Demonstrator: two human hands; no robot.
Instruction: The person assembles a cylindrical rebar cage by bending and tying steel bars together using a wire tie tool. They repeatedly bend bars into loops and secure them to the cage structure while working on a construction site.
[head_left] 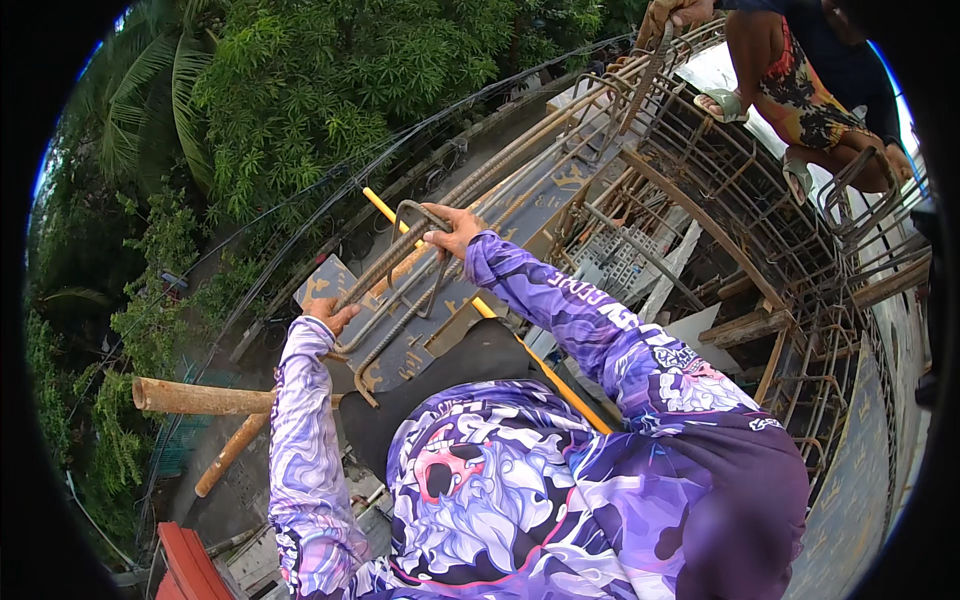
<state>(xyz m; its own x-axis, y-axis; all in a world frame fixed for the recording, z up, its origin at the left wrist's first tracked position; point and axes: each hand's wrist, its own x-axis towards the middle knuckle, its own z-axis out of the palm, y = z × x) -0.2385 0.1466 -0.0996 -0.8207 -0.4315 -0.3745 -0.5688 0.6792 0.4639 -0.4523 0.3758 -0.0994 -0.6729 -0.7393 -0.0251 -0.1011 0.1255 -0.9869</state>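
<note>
Leafy green trees (pixel 300 120) beyond; brown steel rebars (pixel 377 269) slant up-right from left corner of grey flat panel (pixel 332 268); left hand (pixel 332 314) grasping lower ends, right hand (pixel 457 232) gripping farther up.

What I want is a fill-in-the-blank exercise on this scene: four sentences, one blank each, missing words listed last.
1. Of the left hand and the right hand, both at the steel bars, the ______ one is nearer the co-worker.
2. The slender pole that passes below the bars is ______.
3. The person's sleeves are patterned mainly in white and ______.
4. Palm fronds show toward the picture's upper ______ corner.

Missing words: right; yellow; purple; left.
</note>
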